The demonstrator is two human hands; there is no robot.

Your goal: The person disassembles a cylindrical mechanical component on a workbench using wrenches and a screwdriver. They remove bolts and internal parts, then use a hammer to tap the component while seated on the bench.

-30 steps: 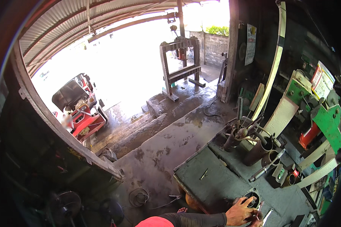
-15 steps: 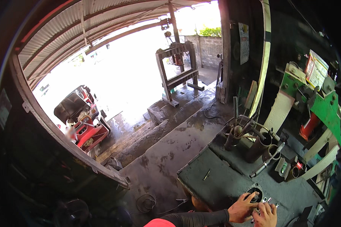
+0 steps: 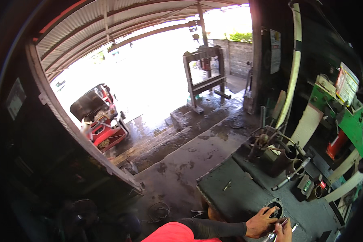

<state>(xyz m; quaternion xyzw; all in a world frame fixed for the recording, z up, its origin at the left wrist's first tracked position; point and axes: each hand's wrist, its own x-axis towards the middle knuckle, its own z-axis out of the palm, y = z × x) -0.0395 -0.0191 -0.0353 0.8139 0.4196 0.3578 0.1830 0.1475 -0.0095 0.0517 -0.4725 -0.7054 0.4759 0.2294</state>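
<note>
Steel-grey table (image 3: 238,193), greasy-looking, with a round black part (image 3: 275,209) at its 5 o'clock corner. Left hand (image 3: 260,222) has fingers spread over the part; right hand (image 3: 284,232) pinches a thin metal tool (image 3: 283,222), half cut off. A slip could jab fingers or roll bits off the edge. Can't make out the part's details.

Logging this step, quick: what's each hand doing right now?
Left hand: fingers spread on the round black part.
Right hand: closed on a thin metal tool.
</note>
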